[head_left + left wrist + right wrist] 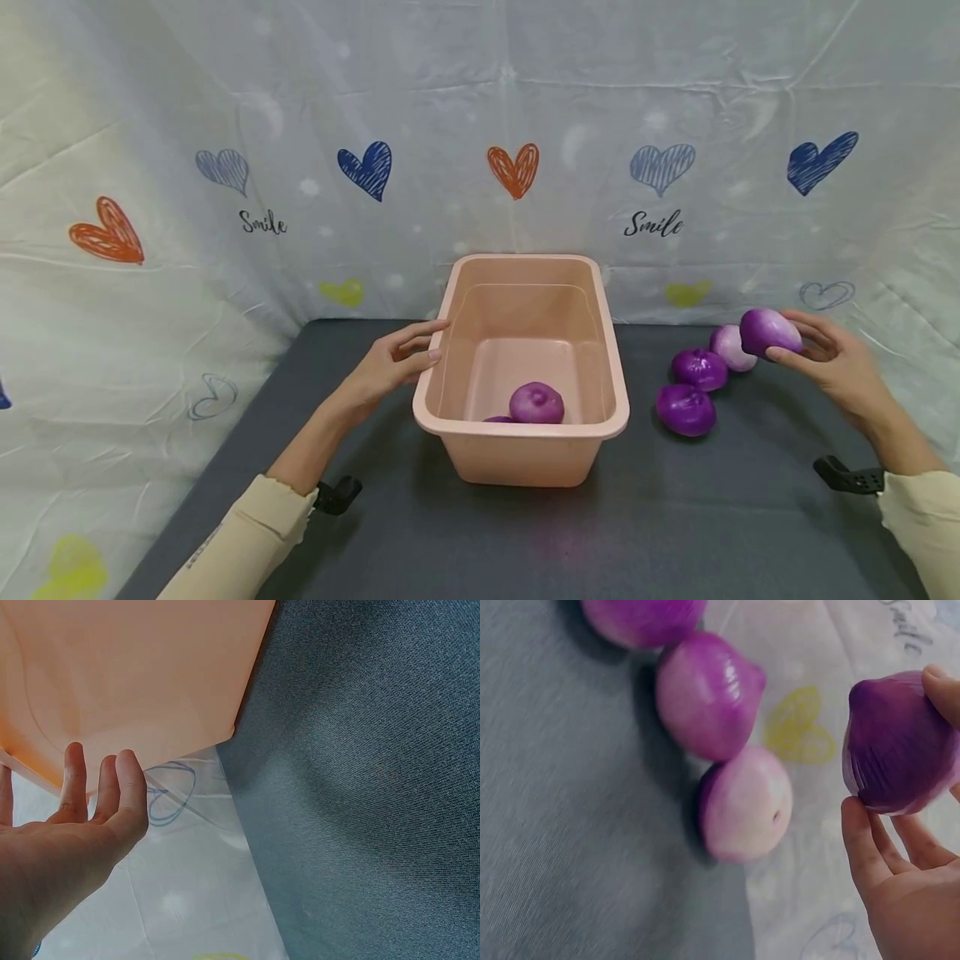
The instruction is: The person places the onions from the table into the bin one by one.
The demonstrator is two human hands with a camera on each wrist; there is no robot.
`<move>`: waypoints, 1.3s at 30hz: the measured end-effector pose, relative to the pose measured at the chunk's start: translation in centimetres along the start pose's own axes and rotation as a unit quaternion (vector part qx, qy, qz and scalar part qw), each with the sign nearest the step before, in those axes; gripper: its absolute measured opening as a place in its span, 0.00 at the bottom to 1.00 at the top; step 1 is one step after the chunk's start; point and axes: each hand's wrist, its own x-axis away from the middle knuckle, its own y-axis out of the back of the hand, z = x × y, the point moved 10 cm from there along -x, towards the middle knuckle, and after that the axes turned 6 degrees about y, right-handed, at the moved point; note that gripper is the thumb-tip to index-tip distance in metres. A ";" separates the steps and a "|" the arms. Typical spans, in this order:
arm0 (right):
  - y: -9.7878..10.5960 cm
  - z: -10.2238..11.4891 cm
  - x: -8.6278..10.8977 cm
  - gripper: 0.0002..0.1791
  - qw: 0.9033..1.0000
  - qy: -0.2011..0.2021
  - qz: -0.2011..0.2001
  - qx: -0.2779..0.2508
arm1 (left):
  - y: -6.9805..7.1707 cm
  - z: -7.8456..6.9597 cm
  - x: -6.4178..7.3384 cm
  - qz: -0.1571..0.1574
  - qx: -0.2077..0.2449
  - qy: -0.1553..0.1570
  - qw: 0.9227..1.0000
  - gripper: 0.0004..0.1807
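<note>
In the head view a peach plastic bin (525, 459) stands on the dark table, with a purple onion (536, 403) and part of another inside. My left hand (390, 363) touches the bin's left rim with fairly straight fingers; the left wrist view shows that hand (75, 851) beside the bin's outer wall (150, 667). At the right, my right hand (836, 360) holds a purple onion (768, 332) up off the table between thumb and fingers. The right wrist view shows this onion (900, 742) in the fingertips.
Right of the bin lie two glossy purple onions (686, 410) and a paler one (731, 347), close together in a slanting row. A white curtain (435, 100) printed with hearts and "Smile" hangs behind the dark grey table (465, 550).
</note>
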 end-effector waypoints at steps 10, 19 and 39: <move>-2.3 3.3 -1.4 0.31 0.998 0.046 0.012 -0.028 | 0.0 0.2 0.0 0.006 0.005 -0.008 1.000 0.29; -4.7 5.0 -1.9 0.32 0.996 0.065 0.025 -0.055 | 0.2 0.1 0.0 0.001 0.011 -0.005 1.000 0.29; -9.3 11.3 -5.0 0.34 0.989 0.103 0.087 -0.065 | 0.2 0.1 -0.6 0.002 -0.001 -0.002 1.000 0.29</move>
